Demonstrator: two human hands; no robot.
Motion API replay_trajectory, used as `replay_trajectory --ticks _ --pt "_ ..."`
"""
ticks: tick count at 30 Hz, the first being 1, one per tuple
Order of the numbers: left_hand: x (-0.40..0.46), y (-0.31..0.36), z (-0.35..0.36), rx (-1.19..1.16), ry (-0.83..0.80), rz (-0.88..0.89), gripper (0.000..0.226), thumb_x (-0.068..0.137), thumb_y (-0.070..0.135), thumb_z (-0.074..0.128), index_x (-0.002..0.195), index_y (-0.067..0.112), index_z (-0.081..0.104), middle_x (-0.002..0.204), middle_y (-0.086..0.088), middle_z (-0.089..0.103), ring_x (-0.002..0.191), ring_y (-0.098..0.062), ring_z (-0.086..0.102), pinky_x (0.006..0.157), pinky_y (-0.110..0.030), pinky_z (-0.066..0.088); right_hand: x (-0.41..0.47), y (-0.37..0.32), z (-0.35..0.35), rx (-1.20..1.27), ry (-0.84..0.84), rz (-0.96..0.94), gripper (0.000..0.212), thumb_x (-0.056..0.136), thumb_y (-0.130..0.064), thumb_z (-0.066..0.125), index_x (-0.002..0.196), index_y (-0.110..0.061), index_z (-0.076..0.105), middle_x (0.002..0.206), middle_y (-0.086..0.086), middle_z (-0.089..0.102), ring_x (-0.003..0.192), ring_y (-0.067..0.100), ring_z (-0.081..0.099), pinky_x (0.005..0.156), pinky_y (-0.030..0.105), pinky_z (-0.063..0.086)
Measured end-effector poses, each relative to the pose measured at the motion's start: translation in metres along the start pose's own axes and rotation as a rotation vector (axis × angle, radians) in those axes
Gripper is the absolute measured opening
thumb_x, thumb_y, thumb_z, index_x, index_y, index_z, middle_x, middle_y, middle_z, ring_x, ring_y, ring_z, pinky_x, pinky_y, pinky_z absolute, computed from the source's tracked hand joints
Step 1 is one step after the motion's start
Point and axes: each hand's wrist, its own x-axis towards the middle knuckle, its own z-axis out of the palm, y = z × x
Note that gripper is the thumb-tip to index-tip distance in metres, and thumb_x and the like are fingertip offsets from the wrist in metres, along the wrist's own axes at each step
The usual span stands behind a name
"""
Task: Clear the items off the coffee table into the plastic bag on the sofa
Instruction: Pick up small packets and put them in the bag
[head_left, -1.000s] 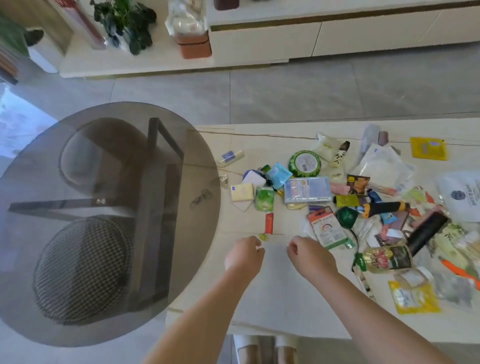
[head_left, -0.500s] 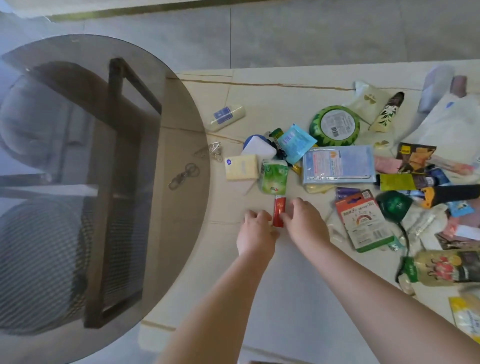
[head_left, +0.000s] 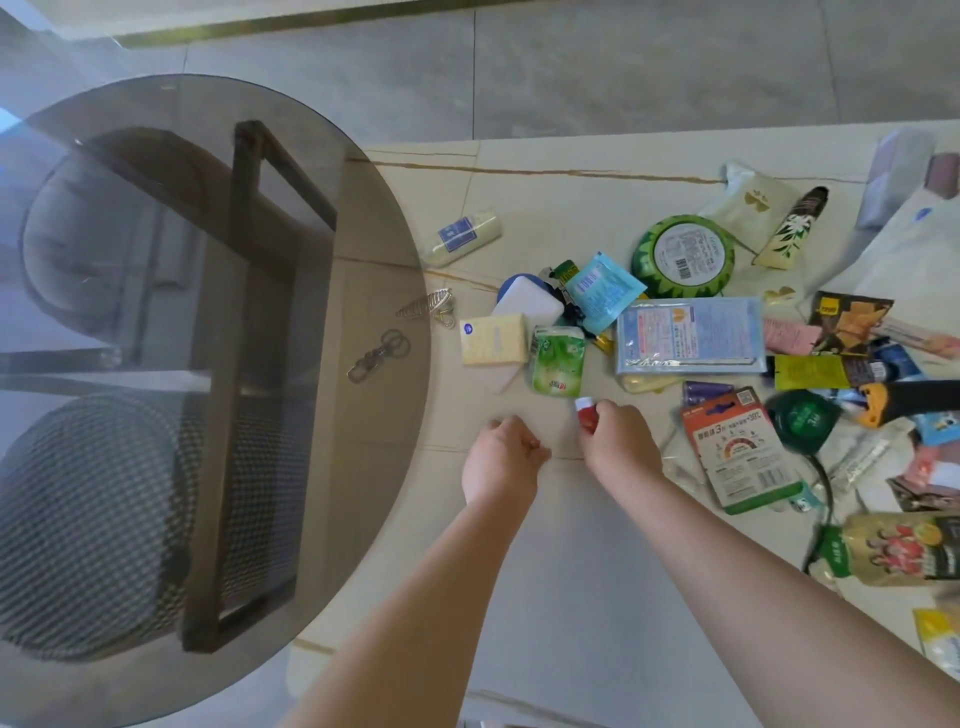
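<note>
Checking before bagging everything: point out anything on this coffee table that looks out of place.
A metal key clip lies on the round glass top, apart from the heap on the coffee table. The right hand pinches a small red tube.

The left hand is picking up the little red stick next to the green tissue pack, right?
Not quite. It is the right hand that pinches the little red stick, not the left. The left hand is curled beside it; whether it holds anything cannot be told. The stick is indeed just below the green tissue pack on the coffee table, as the head view shows.
</note>
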Motion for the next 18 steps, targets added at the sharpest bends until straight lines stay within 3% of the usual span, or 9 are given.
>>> replay_trajectory --ticks 3,6,8,11,13,16,18 --pt "-0.004 0.010 -0.018 -0.043 0.010 0.031 0.014 0.091 0.021 0.058 0.097 0.008 0.055 0.107 -0.010 0.057 0.097 -0.028 0.055 0.073 -0.030 0.041 -0.008 0.002 -0.013 0.154 -0.021 -0.045 0.023 0.090 -0.017 0.050 0.105 -0.001 0.055 0.104 0.018 0.056 0.096 0.032 0.056 0.068 0.030 0.036" --pt "-0.008 0.025 -0.038 -0.131 0.043 0.037 0.004 0.093 0.011 0.046 0.096 0.010 0.047 0.103 -0.013 0.054 0.086 -0.028 0.050 0.072 -0.033 0.042 -0.014 -0.007 -0.029 0.279 0.072 -0.065 0.022 0.083 -0.018 0.058 0.100 -0.005 0.051 0.099 0.012 0.053 0.088 0.026 0.052 0.068 0.030 0.036" --pt "-0.003 0.039 -0.053 -0.139 0.086 0.073 0.019 0.092 0.010 0.041 0.110 0.009 0.046 0.114 -0.011 0.049 0.088 -0.026 0.049 0.072 -0.032 0.041 -0.013 -0.018 -0.037 0.348 0.123 -0.103 0.028 0.082 -0.022 0.063 0.103 -0.007 0.050 0.101 0.009 0.051 0.090 0.024 0.051 0.071 0.030 0.038" --pt "0.015 0.053 -0.073 0.040 0.120 0.162 0.045 0.090 0.014 0.047 0.133 0.016 0.035 0.126 -0.008 0.040 0.098 -0.029 0.055 0.071 -0.031 0.041 -0.003 -0.034 -0.038 0.278 0.169 -0.157 0.040 0.083 -0.025 0.065 0.116 -0.010 0.048 0.112 0.007 0.055 0.100 0.024 0.055 0.077 0.034 0.045" --pt "0.032 0.054 -0.080 0.239 0.143 0.215 0.059 0.088 0.014 0.053 0.141 0.020 0.029 0.129 -0.008 0.036 0.107 -0.028 0.052 0.080 -0.031 0.044 0.005 -0.040 -0.035 0.198 0.180 -0.129 0.051 0.082 -0.029 0.066 0.125 -0.012 0.042 0.116 0.006 0.056 0.107 0.027 0.055 0.080 0.037 0.048" --pt "0.056 0.048 -0.080 0.430 0.166 0.252 0.064 0.088 0.023 0.059 0.143 0.024 0.028 0.138 -0.005 0.029 0.126 -0.025 0.037 0.101 -0.033 0.036 0.014 -0.043 -0.026 0.142 0.194 -0.083 0.060 0.083 -0.033 0.066 0.131 -0.014 0.036 0.120 0.007 0.056 0.112 0.028 0.052 0.079 0.038 0.048" --pt "0.066 0.043 -0.077 0.467 0.149 0.260 0.063 0.089 0.030 0.061 0.144 0.028 0.031 0.144 -0.002 0.027 0.131 -0.024 0.031 0.106 -0.035 0.031 0.018 -0.044 -0.020 0.134 0.214 -0.073 0.063 0.083 -0.032 0.066 0.133 -0.015 0.033 0.124 0.007 0.053 0.114 0.028 0.050 0.079 0.039 0.048"
